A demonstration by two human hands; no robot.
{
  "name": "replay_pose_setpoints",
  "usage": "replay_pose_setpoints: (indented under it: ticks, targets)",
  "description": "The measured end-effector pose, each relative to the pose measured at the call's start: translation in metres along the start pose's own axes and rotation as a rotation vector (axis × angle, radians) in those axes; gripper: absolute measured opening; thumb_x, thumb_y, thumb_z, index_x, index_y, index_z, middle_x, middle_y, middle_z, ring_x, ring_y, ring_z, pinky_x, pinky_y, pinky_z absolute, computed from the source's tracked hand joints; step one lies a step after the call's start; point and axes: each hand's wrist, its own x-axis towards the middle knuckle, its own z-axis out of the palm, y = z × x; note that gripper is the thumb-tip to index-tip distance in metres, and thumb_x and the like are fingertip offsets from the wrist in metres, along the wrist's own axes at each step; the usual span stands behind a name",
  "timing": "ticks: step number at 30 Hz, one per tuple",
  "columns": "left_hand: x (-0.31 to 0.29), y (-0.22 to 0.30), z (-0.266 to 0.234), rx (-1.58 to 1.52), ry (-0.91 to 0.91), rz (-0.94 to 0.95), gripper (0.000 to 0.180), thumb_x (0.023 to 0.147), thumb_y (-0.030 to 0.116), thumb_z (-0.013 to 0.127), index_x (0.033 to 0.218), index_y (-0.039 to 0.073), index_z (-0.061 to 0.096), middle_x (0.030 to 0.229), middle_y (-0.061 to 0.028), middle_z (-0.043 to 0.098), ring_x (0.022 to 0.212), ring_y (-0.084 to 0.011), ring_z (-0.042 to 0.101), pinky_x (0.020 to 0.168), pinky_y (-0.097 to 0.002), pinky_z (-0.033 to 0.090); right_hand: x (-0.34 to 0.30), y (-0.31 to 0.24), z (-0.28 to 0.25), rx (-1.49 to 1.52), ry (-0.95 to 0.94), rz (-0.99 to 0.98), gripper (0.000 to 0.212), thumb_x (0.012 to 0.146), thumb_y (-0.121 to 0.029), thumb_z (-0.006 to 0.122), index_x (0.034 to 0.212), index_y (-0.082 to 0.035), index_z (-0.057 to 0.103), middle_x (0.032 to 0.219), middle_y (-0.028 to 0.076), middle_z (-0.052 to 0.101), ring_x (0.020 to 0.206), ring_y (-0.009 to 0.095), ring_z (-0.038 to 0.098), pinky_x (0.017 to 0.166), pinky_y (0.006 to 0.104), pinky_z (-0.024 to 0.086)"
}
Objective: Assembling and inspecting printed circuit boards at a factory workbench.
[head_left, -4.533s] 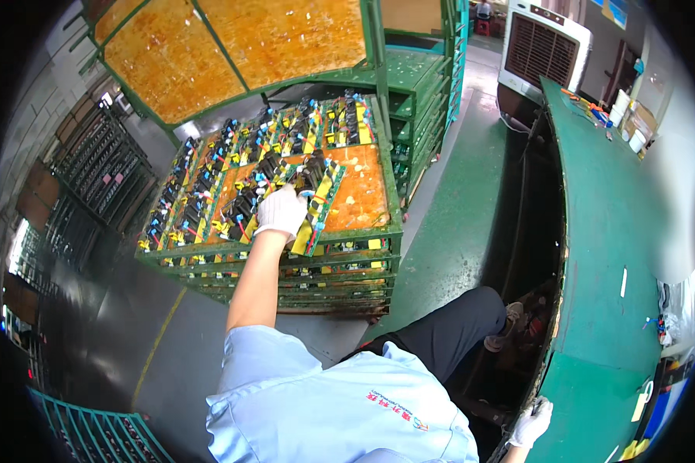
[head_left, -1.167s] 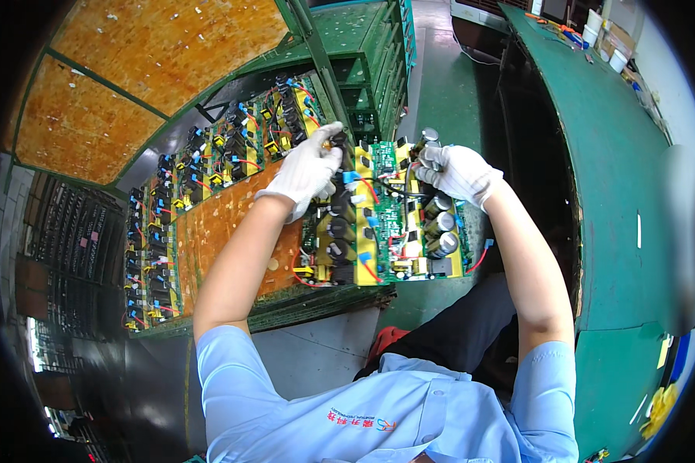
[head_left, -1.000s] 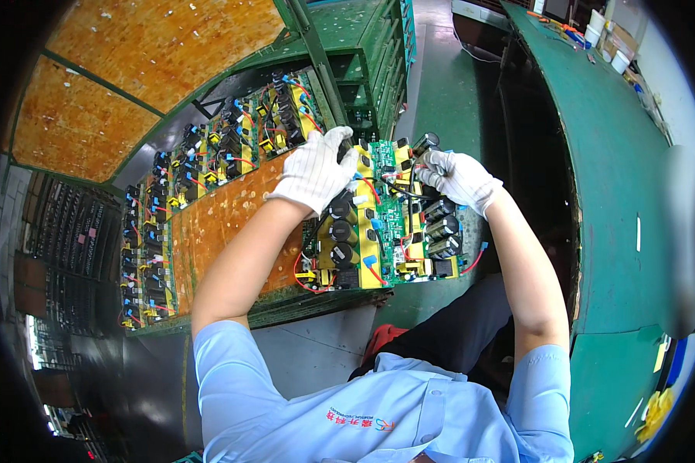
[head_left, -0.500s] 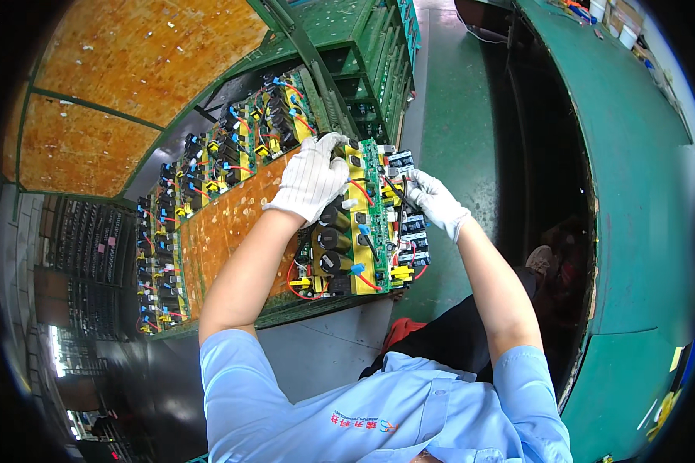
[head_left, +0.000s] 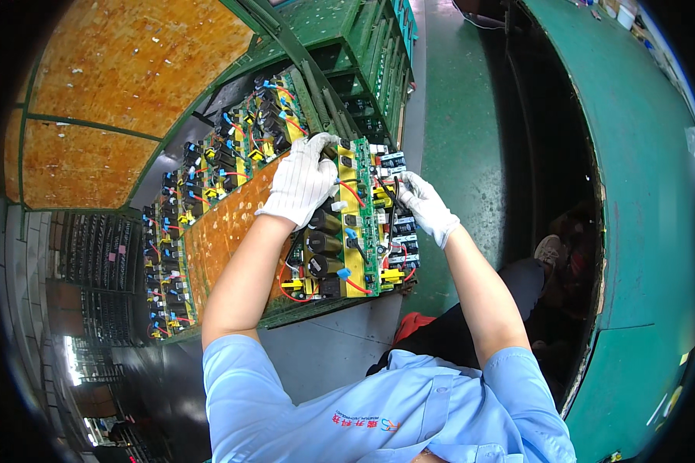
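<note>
Both of my hands wear white striped gloves. Between them are circuit boards packed with black cylindrical capacitors, yellow parts and red and black wires, standing side by side at the right end of a wooden-topped rack shelf. My left hand is closed on the far left side of the boards, its fingertips partly hidden behind the parts. On the right side, my right hand has its fingers bent in against the dark capacitors and black wires, with the fingertips partly covered.
Rows of similar circuit boards fill the shelf's far and left sides. A green metal post rises behind them, beside a green rack. Tilted wooden panels stand at upper left. A long green workbench runs along the right.
My two hands and the boards between them have shifted slightly left, closer to the bare wood of the shelf. The whole view has also tilted a little. The grip looks the same.
</note>
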Motion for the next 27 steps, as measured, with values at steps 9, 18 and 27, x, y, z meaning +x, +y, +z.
replay_pose_setpoints:
  ticks: [9, 18, 27]
  targets:
    - [0.005, 0.013, -0.005, -0.094, -0.046, -0.148, 0.036, 0.083, 0.009, 0.050, 0.117, 0.012, 0.060, 0.103, -0.0184, 0.063, 0.096, -0.0356, 0.062, 0.086, -0.0449, 0.050, -0.009, -0.010, 0.000, -0.059, 0.008, -0.015, 0.020, 0.101, -0.013, 0.055, 0.118, -0.003, 0.056, 0.100, -0.002, 0.057, 0.092, 0.007, 0.050, 0.086, 0.0244, 0.044]
    - [0.007, 0.006, 0.000, -0.221, -0.090, -0.337, 0.039, 0.080, 0.009, 0.046, 0.117, 0.012, 0.061, 0.108, -0.0188, 0.065, 0.102, -0.0364, 0.061, 0.089, -0.0453, 0.049, -0.018, -0.030, 0.007, -0.100, 0.073, -0.008, 0.019, 0.100, -0.010, 0.054, 0.116, -0.001, 0.058, 0.101, -0.001, 0.057, 0.092, 0.008, 0.051, 0.086, 0.0239, 0.045]
    - [-0.008, -0.038, 0.006, -0.217, -0.144, -0.603, 0.035, 0.083, 0.026, 0.053, 0.113, 0.010, 0.060, 0.110, -0.0244, 0.066, 0.105, -0.0412, 0.063, 0.092, -0.0475, 0.049, -0.131, 0.070, -0.100, -0.196, 0.373, 0.102, 0.017, 0.100, -0.013, 0.055, 0.114, -0.005, 0.061, 0.093, -0.004, 0.058, 0.084, 0.004, 0.051, 0.080, 0.0212, 0.045]
